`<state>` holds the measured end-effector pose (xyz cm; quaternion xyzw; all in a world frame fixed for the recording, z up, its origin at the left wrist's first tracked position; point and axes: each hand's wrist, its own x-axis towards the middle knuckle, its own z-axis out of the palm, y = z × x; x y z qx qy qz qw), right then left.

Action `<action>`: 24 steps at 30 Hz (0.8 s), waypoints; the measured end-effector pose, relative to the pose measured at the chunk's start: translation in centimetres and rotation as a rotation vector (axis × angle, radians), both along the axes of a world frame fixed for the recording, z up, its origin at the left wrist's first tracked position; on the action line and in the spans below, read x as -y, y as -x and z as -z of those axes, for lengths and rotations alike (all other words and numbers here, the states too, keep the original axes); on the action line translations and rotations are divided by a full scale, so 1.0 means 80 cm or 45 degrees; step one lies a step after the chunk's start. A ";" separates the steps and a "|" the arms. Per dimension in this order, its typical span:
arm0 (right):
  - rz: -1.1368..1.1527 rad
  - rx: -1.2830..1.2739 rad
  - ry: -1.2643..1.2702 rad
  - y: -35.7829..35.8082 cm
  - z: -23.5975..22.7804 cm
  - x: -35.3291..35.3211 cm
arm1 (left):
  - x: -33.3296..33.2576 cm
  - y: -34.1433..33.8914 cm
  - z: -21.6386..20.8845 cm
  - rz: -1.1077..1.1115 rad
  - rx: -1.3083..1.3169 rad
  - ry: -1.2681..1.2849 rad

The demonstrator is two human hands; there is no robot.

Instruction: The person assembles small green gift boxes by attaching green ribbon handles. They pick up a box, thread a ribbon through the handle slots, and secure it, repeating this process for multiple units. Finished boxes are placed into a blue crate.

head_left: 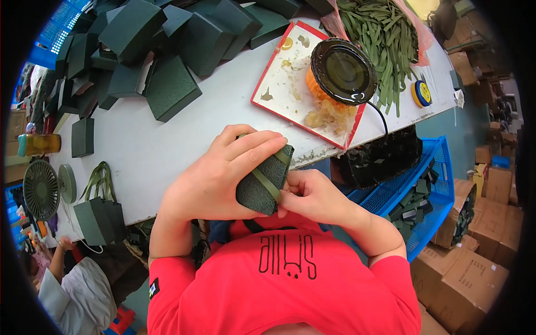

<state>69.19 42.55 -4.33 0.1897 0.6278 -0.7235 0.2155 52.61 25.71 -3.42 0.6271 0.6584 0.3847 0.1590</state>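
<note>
A small dark green box (pixel 254 196) with a textured surface is tilted up close in front of my body. My left hand (pixel 226 164) wraps round its left and far side, fingers spread over the top. Across the box runs an olive green ribbon (pixel 267 184), ending near the fingertips of my right hand (pixel 312 195). Those fingers are pinched together against the box's right edge; what they hold is hidden.
Dark green boxes (pixel 173 89) are heaped at the far left of the white table (pixel 223 100). A red-edged board (pixel 273 84) carries a round pot of dark liquid (pixel 343 71), beside olive ribbons (pixel 379 50). At right stands a blue crate (pixel 444 167); at left, a fan (pixel 41 190) and another person (pixel 78 290).
</note>
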 end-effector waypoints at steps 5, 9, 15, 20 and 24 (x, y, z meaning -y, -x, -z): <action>-0.120 0.175 0.046 0.007 -0.008 -0.013 | 0.001 -0.003 0.004 -0.068 -0.056 0.039; 0.258 -0.412 0.113 -0.012 0.015 -0.010 | 0.010 0.003 0.002 -0.189 0.020 0.004; 0.091 -0.613 -0.187 -0.045 0.000 -0.009 | 0.011 0.005 0.000 -0.279 0.009 -0.089; -0.004 -0.056 0.561 -0.043 0.032 0.005 | 0.000 -0.006 -0.005 -0.211 0.020 -0.131; 0.798 -0.203 0.889 -0.050 0.032 0.015 | 0.003 -0.010 -0.005 -0.214 0.032 -0.056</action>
